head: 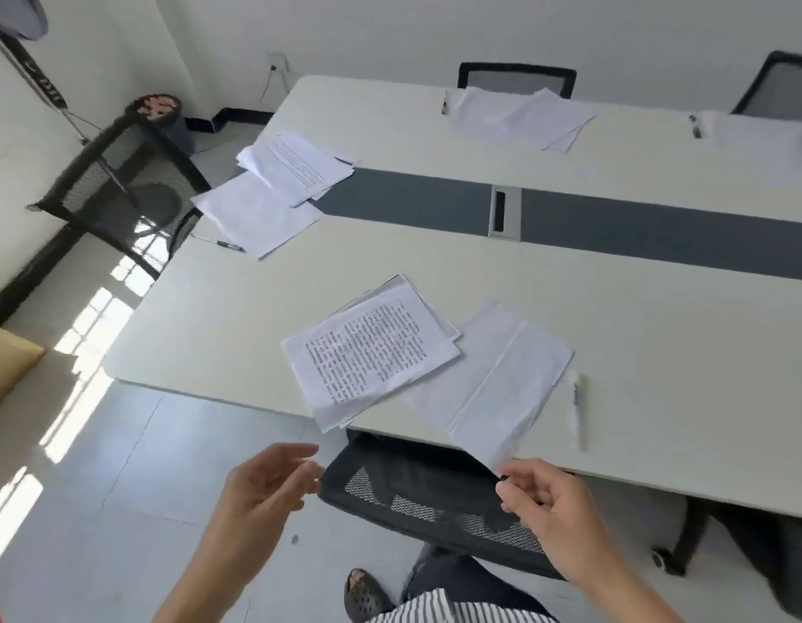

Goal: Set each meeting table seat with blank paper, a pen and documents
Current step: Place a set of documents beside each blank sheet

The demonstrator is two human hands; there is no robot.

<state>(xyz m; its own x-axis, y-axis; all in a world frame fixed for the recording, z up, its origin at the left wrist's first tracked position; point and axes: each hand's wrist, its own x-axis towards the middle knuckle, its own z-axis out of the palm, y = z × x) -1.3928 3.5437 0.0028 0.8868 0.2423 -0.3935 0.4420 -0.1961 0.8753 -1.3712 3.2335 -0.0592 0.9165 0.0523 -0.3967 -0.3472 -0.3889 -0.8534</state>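
Right-hand fingertips [502, 490]: curled, with thumb and forefinger tips at the near corner of the blank paper [507, 375]. I cannot tell whether they pinch that corner or only sit beside it. The rest of the right hand [547, 501] hangs over the chair [435, 501] back.

Left hand [273, 487]: fingers loose and spread, grasping nothing, in the air left of the chair.

Blank paper: a few loose sheets, skewed, the near corner overhanging the table [660, 353] edge. The documents [372, 353] lie just left of it with edges meeting. They are fanned, and their near corner is also over the edge. The pen [578, 406] is on the table just right of the paper; it is blurred.

Judgement: all three items are at this seat, so the step in hand is tidying, not delivery.

Notes for doing it well:
- I would slide the blank sheets forward with flat fingers until nothing overhangs; a corner pinch may crease or lift only the top sheet.
- Left palm down on the documents first, so they do not fan further or slip off.
- Square both stacks to the table edge.
- Move slowly near the pen, since it may roll.
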